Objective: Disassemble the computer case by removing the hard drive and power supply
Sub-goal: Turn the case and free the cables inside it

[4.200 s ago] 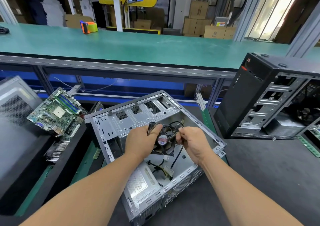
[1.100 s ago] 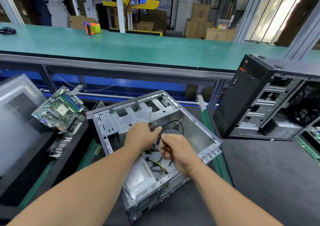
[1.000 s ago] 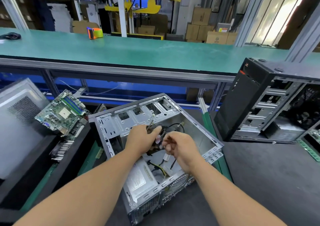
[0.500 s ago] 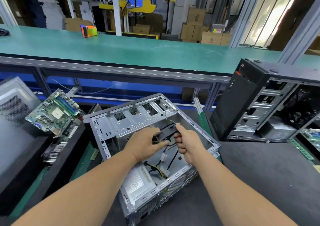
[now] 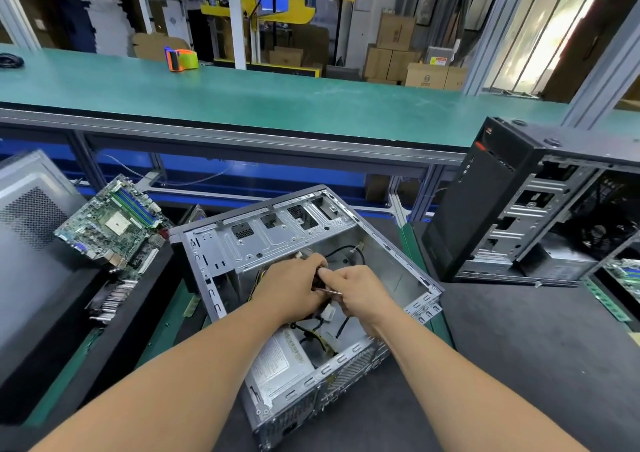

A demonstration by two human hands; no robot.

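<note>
Both hands — left hand point(image 5: 294, 287), right hand point(image 5: 356, 294) — were clenched together on black cabling inside the open case point(image 5: 398, 264). Power supply point(image 5: 277, 365) lay just below them, nearer the wearer, long axis approx. along the case wall. Loose wires point(image 5: 318, 333) lay between — likely snag. No hard drive seen.

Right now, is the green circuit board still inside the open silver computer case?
No, the green circuit board lies outside, to the left of the silver computer case, leaning on a dark bin.
</note>
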